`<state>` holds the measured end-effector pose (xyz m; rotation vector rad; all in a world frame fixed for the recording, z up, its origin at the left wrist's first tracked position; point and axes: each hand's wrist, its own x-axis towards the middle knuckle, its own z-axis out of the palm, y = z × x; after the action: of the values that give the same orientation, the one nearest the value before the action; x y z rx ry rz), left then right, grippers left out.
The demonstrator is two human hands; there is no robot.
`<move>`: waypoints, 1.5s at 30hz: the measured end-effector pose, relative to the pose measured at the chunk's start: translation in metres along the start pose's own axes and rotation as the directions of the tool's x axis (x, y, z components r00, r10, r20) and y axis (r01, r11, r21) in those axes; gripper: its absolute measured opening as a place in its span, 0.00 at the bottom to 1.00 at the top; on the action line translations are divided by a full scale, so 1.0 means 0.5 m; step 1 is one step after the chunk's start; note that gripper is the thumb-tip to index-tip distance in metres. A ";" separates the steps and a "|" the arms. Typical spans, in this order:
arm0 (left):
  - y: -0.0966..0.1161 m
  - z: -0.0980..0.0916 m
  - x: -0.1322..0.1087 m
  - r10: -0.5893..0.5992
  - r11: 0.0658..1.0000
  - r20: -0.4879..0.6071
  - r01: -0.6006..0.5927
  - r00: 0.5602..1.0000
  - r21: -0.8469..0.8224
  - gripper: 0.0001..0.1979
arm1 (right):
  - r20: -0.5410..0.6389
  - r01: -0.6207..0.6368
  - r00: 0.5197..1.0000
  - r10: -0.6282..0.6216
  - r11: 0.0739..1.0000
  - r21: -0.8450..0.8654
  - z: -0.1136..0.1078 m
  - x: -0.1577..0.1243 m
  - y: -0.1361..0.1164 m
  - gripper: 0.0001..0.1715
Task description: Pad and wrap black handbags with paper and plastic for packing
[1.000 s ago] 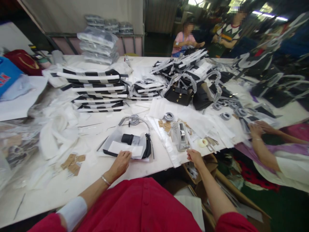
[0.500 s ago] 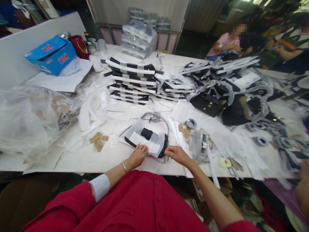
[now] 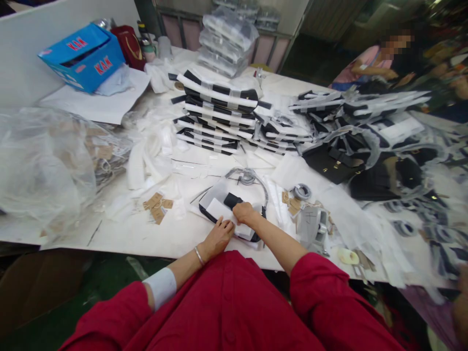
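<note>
A small black handbag (image 3: 206, 210) lies on the table in front of me, partly covered by thin translucent wrapping. On it are a white sheet (image 3: 215, 210) and a short black strap piece (image 3: 231, 200). Its wrapped grey handle (image 3: 266, 192) loops out beyond the bag. My left hand (image 3: 218, 237) is closed at the bag's near edge, fingers pressed on the white sheet. My right hand (image 3: 244, 213) lies over the middle of the bag, fingers bent and closed beside the strap piece; what they pinch is hidden.
Stacked wrapped black bags (image 3: 219, 105) stand beyond, with more black bags (image 3: 332, 163) to the right. A tape dispenser (image 3: 310, 226), a grey roll (image 3: 302, 191) and brown tags (image 3: 158, 207) lie nearby. Plastic bags (image 3: 44, 170) and a blue box (image 3: 84, 58) are left. A co-worker (image 3: 369, 63) sits beyond.
My right hand has moved left from the bag's right end to its middle, by the strap piece. The left hand stays at the near edge. The camera view has shifted.
</note>
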<state>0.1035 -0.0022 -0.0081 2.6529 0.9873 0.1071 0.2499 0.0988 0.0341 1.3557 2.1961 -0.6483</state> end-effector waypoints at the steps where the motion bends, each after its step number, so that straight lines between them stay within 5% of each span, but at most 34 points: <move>1: -0.001 0.001 0.000 0.001 1.000 0.001 -0.001 1.000 -0.001 0.21 | -0.005 -0.004 1.000 0.004 1.000 -0.022 0.002 0.005 -0.005 0.20; 6: -0.004 -0.002 0.000 0.003 1.000 0.012 -0.003 1.000 -0.018 0.21 | -0.092 -0.072 0.994 0.061 0.990 -0.118 -0.004 -0.004 0.013 0.26; 12: -0.011 -0.004 -0.006 0.025 1.000 0.033 -0.024 0.999 -0.017 0.24 | -0.309 -0.265 0.924 0.225 0.960 -0.095 -0.010 -0.089 0.142 0.17; 16: -0.015 0.001 -0.008 0.039 0.999 0.024 -0.038 0.999 -0.012 0.24 | -0.592 -0.299 0.740 0.320 0.944 0.136 0.044 -0.196 0.209 0.10; 20: -0.015 -0.005 -0.009 0.043 0.999 0.028 -0.042 0.999 -0.020 0.24 | -0.749 -0.029 0.569 0.340 0.918 0.395 0.094 -0.254 0.160 0.09; 22: -0.014 -0.009 -0.009 0.036 0.999 0.032 -0.035 0.999 -0.028 0.24 | -0.717 0.140 0.581 0.384 0.821 0.554 0.100 -0.241 0.091 0.10; 24: -0.013 -0.012 -0.009 0.033 0.999 0.035 -0.031 0.999 -0.037 0.24 | -0.618 0.234 0.662 0.423 0.667 0.708 0.097 -0.203 0.013 0.10; 28: -0.016 -0.009 -0.011 0.041 0.998 0.032 -0.040 0.999 -0.057 0.23 | -0.315 0.145 0.812 0.491 0.353 0.924 0.103 -0.106 -0.087 0.13; 32: -0.037 -0.025 -0.017 0.102 0.985 0.039 -0.095 0.994 -0.144 0.23 | -0.179 0.077 0.778 0.602 0.191 0.979 0.147 -0.058 -0.096 0.13; 35: -0.075 -0.064 -0.023 0.170 0.944 0.008 -0.161 0.985 -0.287 0.21 | -0.262 0.165 0.757 0.599 0.213 0.963 0.176 -0.057 -0.091 0.11; 37: -0.112 -0.097 -0.025 0.114 0.940 -0.081 -0.134 0.990 -0.315 0.17 | -0.336 0.215 0.748 0.573 0.270 0.939 0.183 -0.059 -0.095 0.12; 41: -0.200 -0.146 -0.017 -0.214 0.938 -0.246 0.129 0.945 -0.322 0.15 | -0.423 0.196 0.707 0.567 0.417 0.887 0.182 -0.053 -0.115 0.14; 45: -0.268 -0.135 -0.001 -0.472 0.793 -0.138 0.351 0.871 -0.498 0.21 | -0.520 0.119 0.651 0.553 0.602 0.789 0.182 -0.046 -0.136 0.18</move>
<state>0.0076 0.1107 0.0144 1.9692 1.4074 0.5273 0.2106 -0.0001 -0.0124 2.7636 2.2510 -1.1956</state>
